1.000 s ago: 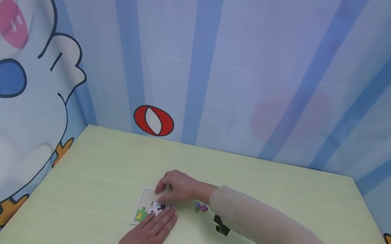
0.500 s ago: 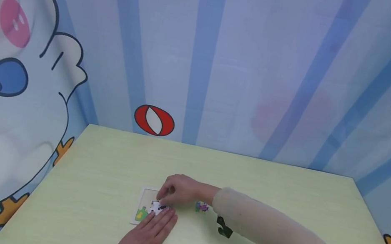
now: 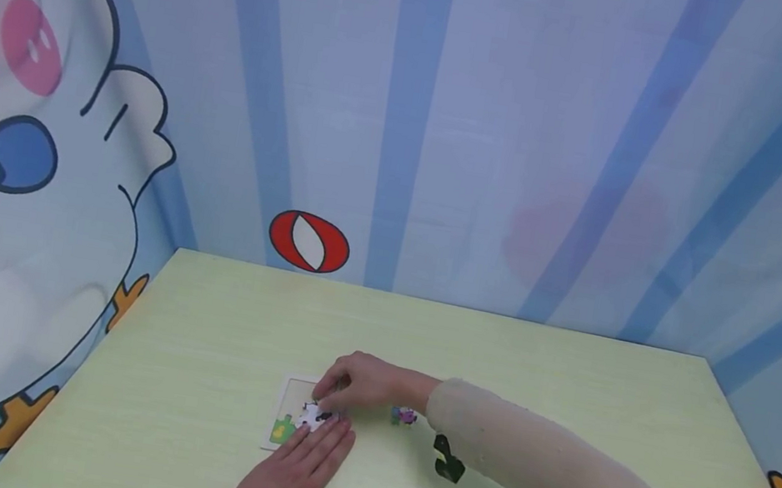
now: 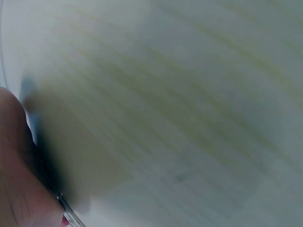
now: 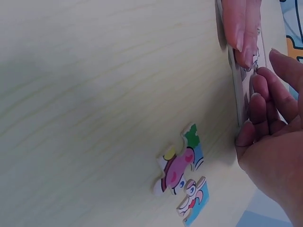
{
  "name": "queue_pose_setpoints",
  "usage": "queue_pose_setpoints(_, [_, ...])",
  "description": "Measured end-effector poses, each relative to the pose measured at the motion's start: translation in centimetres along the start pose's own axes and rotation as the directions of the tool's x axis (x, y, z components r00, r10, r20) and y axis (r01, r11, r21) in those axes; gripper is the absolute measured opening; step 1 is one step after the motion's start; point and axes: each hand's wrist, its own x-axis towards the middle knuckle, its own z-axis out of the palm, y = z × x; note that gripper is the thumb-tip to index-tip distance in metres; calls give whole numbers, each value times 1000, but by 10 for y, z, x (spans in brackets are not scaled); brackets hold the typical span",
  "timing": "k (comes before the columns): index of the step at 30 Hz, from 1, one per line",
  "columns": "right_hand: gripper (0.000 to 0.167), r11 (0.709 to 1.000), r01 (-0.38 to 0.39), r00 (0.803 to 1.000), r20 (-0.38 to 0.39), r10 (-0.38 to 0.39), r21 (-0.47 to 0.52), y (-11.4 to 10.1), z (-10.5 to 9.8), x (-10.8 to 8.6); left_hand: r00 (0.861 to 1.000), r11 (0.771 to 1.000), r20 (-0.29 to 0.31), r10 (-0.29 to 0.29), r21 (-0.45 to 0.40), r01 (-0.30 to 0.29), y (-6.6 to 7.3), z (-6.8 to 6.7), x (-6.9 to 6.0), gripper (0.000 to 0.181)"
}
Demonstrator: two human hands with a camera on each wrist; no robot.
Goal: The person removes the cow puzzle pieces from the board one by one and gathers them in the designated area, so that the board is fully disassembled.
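A small framed jigsaw board (image 3: pixel 297 390) lies on the table, partly hidden by both hands. Black-and-white patterned puzzle pieces (image 3: pixel 312 415) sit in its middle, and a green piece with a yellow figure (image 3: pixel 283 429) fills the lower left corner. My left hand (image 3: pixel 292 474) rests with straight fingers over the board's near right part. Above it, my right hand (image 3: pixel 362 383) has curled fingers and pinches a black-and-white piece at its fingertips; the piece is mostly hidden. In the left wrist view only part of the left hand (image 4: pixel 19 175) shows, beside blurred table.
Loose pieces lie right of the board under the right forearm: one with a pink face (image 5: pixel 177 168) and, close by, a blue one (image 5: pixel 195 201). A black device (image 3: pixel 450 459) hangs at the right wrist. A printed curtain (image 3: pixel 475 138) stands behind the table (image 3: pixel 541 355).
The right hand has shifted slightly right and toward me, its fingertips drawing closer to the black-and-white pieces. The left hand stays in place.
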Motion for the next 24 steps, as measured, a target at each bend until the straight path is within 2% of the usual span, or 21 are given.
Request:
queue_pose_setpoints(5, [17, 1000, -13, 1000, -5, 13, 26, 2, 2, 1, 1000, 1000, -13, 4, 12, -4, 0, 0, -1, 74])
queue_pose_setpoints(13, [9, 1000, -22, 1000, -21, 22, 2, 0, 2, 4, 1000, 999, -29, 5, 43, -4, 0, 2, -1, 74])
queue_pose_setpoints(20, [6, 999, -38, 999, -35, 38, 12, -4, 2, 5, 997, 996, -80, 17, 87, -10, -1, 5, -1, 74])
queue_pose_setpoints(24, [7, 999, -28, 999, -34, 29, 34, -6, 2, 4, 998, 999, -62, 5, 52, -1, 0, 4, -1, 74])
